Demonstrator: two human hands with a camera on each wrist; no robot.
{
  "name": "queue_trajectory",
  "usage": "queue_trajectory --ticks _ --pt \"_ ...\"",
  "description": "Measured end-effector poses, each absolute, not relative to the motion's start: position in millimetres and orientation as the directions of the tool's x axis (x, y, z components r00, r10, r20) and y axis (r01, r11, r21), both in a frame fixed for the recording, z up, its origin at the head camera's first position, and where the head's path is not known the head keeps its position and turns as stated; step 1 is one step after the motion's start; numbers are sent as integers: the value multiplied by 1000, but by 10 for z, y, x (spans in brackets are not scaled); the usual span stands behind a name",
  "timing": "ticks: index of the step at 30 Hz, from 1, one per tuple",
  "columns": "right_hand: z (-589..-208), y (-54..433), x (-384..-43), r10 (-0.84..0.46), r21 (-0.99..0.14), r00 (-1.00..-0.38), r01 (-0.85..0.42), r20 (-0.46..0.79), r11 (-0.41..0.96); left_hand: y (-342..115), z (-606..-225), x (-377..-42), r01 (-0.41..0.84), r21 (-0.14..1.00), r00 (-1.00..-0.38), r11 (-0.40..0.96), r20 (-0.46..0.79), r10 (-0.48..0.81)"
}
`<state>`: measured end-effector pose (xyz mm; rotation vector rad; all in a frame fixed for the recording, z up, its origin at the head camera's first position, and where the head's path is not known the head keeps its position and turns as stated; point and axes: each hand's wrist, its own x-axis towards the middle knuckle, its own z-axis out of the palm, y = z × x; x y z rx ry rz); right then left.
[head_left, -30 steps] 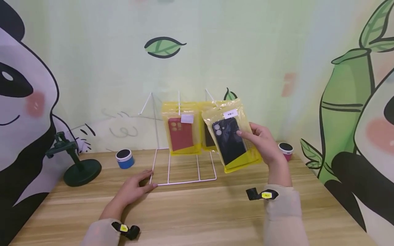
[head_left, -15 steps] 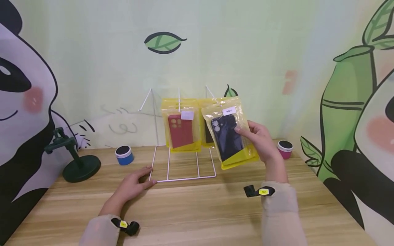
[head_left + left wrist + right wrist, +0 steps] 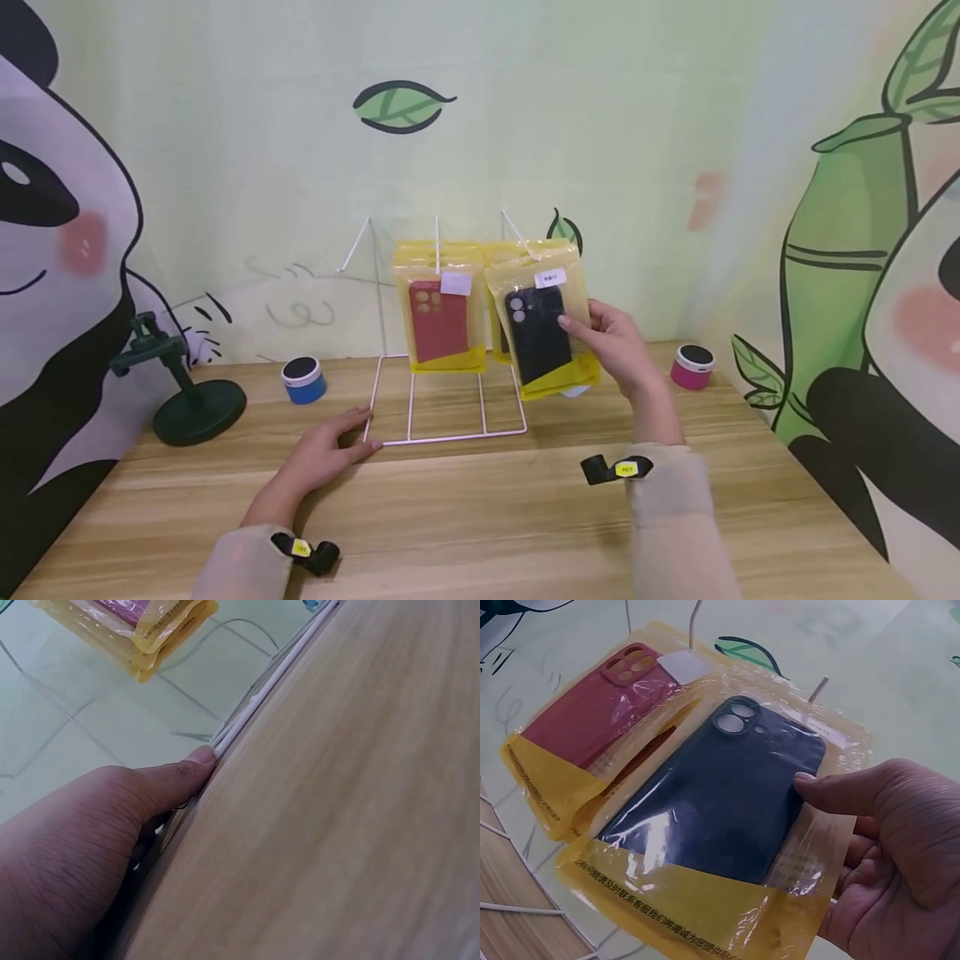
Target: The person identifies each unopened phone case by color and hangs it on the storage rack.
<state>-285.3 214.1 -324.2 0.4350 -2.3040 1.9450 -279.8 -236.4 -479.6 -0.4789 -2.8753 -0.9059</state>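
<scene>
My right hand [image 3: 618, 346] pinches a yellow-edged clear bag with a dark phone case [image 3: 536, 333] inside, thumb in front and fingers behind. The bag's top is at the right prong of a white wire display rack [image 3: 453, 437]; in the right wrist view a prong tip [image 3: 819, 688] sticks out near its top edge. Behind it another dark-cased bag [image 3: 498, 337] shows in part. On the middle prong hangs a bag with a red phone case [image 3: 438, 321]. My left hand [image 3: 322, 454] rests at the rack's front left corner, its thumb [image 3: 176, 780] against the base wire.
The rack's left prong [image 3: 355, 244] carries no bag. A blue round jar-like item [image 3: 303, 382] stands left of the rack, a pink one [image 3: 692, 368] to the right. A dark green stand [image 3: 191, 400] is at far left on the wooden table [image 3: 480, 508].
My right hand has moved left with the bagged dark phone case, which now hangs straighter and closer to the red one. My left hand stays at the rack's corner.
</scene>
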Motion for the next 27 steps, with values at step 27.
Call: queue_trajectory --ticks 27 --pt "-3351 2495 -2861 -205 -910 -955 -272 215 312 -2236 -4835 -2834 338 546 -941 766 184 284"
